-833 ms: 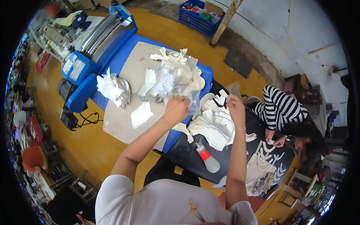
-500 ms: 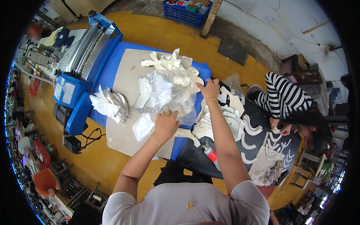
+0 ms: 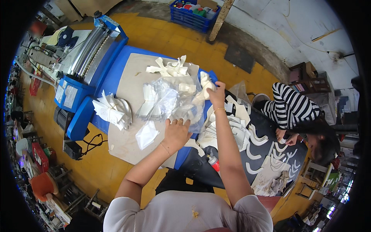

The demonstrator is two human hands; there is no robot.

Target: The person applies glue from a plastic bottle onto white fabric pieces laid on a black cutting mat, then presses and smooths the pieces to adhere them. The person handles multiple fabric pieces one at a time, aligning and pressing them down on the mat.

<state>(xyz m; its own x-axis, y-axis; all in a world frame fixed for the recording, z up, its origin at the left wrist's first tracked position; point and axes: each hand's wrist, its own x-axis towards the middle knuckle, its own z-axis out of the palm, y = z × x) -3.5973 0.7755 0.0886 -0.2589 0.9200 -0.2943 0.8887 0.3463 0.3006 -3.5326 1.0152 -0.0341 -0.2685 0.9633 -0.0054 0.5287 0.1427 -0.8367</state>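
Note:
My right hand (image 3: 216,96) grips a tied bundle of cream leather-like pieces (image 3: 205,83) at the right edge of the blue table. Against the bundle lies a clear plastic bag (image 3: 166,94), with white and cream pieces in or under it. My left hand (image 3: 177,133) rests with fingers extended at the bag's near edge, palm down. Beside it on the board is a white folded piece (image 3: 147,135). Farther left sits a tied fan of white pieces (image 3: 113,109). Loose cream strips (image 3: 169,67) lie beyond the bag.
A blue roller machine (image 3: 87,65) stands at the left end of the table. On the black table (image 3: 232,164) at right are stacked white pieces (image 3: 228,129), curved strips (image 3: 253,150) and a red-and-grey canister (image 3: 213,160). A co-worker in a striped top (image 3: 291,104) works there.
The cream bundle has been lifted and turned upright in my right hand, at the bag's right end. My left hand has slid slightly right and nearer along the bag.

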